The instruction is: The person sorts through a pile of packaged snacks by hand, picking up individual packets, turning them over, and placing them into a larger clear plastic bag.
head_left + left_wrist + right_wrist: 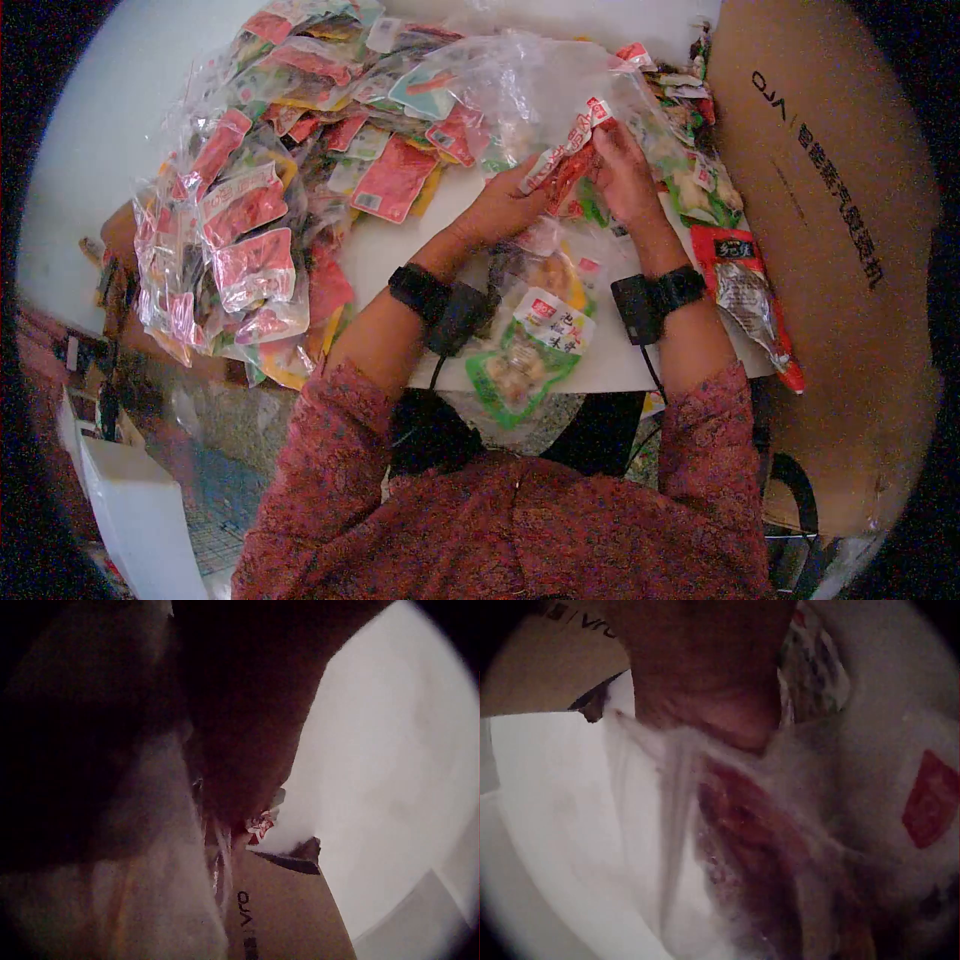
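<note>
In the head view a red-and-white snack packet (570, 180) is held up at a slant between both hands. My left hand (508, 208) grips its lower left end. My right hand (626, 176) pinches it near the upper right end. Behind the hands a large clear plastic bag (545, 85) spreads over the table. In the right wrist view, my right hand (712, 697) is above clear film with a dark red packet (757, 847) showing through. My left hand (240, 727) is very dark in the left wrist view, its fingertips hidden.
Many red snack packets (250, 265) in clear bags heap on the left of the white table (390, 250). A green-edged packet (525, 350) lies at the front edge, between the forearms. A red-and-silver pouch (742, 300) lies at right, beside a tall cardboard box (830, 330).
</note>
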### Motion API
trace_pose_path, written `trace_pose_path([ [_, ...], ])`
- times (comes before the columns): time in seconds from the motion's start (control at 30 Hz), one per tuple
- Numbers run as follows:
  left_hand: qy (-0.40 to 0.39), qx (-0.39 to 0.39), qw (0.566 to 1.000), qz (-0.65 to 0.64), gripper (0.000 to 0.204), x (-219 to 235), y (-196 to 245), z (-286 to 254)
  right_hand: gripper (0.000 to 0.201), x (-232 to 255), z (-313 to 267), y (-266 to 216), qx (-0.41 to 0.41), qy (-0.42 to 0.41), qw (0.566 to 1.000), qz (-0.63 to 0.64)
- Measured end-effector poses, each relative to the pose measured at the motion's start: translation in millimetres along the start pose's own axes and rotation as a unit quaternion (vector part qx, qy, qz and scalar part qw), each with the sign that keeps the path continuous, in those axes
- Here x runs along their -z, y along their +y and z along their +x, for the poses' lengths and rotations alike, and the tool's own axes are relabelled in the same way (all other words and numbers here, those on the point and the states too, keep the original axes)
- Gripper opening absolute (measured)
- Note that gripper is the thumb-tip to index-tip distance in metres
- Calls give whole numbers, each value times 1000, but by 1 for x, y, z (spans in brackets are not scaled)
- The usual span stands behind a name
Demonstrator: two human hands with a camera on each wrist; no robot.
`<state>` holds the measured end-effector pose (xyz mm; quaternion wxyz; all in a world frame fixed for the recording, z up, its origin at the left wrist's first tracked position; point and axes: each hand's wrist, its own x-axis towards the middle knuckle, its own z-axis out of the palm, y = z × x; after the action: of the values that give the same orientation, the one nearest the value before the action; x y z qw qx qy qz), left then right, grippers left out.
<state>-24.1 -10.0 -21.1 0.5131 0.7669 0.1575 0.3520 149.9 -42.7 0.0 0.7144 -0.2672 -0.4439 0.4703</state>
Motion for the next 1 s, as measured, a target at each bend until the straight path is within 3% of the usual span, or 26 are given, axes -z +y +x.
trace_pose_path([
  [0.07,47,-21,963,263,45,0,9,3,28,2,0,5,38,96,966,-238],
  [0.1,48,-21,963,264,45,1,14,2,28,5,0,4,39,95,966,-238],
  [0.17,30,-1,903,429,49,1,43,-5,31,-4,-7,-10,-71,81,990,-94],
  [0.2,31,-1,903,429,49,2,43,-4,31,-4,-6,-11,-70,80,990,-94],
  [0.27,30,-87,861,500,48,4,41,-3,34,2,-3,-13,-85,38,990,102],
  [0.37,19,-85,838,539,45,4,42,-2,37,7,0,-23,-153,29,973,171],
  [0.5,53,-110,840,529,42,4,37,-2,33,7,-8,-37,-162,67,969,174],
  [0.57,150,-11,932,331,41,3,32,-1,27,11,-10,-43,-182,34,978,94],
  [0.6,150,-11,931,331,41,4,28,0,27,18,-9,-44,-182,34,978,94],
  [0.67,207,-60,959,182,38,5,24,3,25,24,-7,-45,-175,-72,981,-46],
  [0.7,207,-58,959,182,38,6,21,3,25,27,-9,-44,-176,-73,981,-45],
  [0.77,184,-59,968,163,30,7,24,1,27,10,-18,-54,-237,-73,959,-135],
  [0.9,167,-75,974,134,24,11,29,1,28,16,-19,-55,-252,-54,942,-216],
  [0.97,58,43,992,100,22,15,57,-4,27,36,-9,-58,-190,-42,963,-185],
  [1.0,-15,113,978,176,24,24,69,-3,27,44,-2,-49,-133,-46,985,-103],
])
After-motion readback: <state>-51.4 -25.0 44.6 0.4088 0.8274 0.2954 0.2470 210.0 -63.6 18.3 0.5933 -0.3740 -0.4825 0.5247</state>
